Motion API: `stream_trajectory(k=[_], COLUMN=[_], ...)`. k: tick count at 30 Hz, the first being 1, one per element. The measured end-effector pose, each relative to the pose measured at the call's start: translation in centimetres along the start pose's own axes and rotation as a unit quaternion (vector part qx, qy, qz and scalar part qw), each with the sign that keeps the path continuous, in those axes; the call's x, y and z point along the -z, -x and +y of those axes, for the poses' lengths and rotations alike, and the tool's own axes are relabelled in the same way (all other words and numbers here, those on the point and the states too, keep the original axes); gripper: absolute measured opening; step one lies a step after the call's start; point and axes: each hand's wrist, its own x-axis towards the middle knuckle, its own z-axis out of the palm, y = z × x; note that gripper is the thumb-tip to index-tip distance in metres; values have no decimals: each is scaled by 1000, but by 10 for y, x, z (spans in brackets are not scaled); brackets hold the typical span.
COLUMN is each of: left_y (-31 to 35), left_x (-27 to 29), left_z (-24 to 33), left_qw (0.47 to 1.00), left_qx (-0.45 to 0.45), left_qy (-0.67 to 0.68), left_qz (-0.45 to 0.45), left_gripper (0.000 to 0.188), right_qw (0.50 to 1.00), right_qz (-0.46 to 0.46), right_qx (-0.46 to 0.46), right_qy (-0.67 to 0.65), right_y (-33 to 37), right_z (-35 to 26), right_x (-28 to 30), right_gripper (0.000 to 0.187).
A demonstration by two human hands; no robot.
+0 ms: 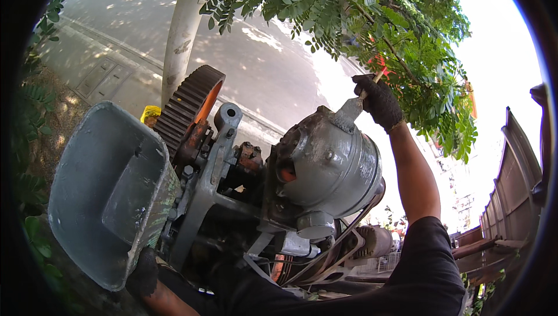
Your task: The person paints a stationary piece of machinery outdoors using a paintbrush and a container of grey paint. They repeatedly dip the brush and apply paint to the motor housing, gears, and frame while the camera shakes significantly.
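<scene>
My right hand (379,104), in a dark glove, is closed round the handle of a paintbrush (349,114). The brush's broad grey head lies against the upper side of a rounded grey machine housing (328,168), whose surface looks wet and glossy in places. At the lower left, my left hand (143,274), also in a dark glove, grips the near rim of a large grey tub (81,200). The tub is tilted with its mouth toward me, and its inside is coated grey. Part of the left hand's fingers is hidden by the tub's wall.
A big toothed gear (189,104) with an orange side stands beside the grey machine frame (200,211). Behind it rise a pale pole (180,43) and a paved road (250,54). Leafy branches (401,37) hang near my right hand. A metal fence (505,176) runs along the right.
</scene>
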Motion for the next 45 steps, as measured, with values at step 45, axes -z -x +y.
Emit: stream_trajectory(k=[45], left_y=[-152], left_x=[78], left_z=[175], left_qw=[989], left_qx=[118], left_qy=[9], left_qz=[89], left_gripper=[44], right_qw=[905], right_qz=[181], right_qx=[-374], right_qy=[-89], right_y=[307], right_z=[-159], right_x=[-24], right_gripper=[34])
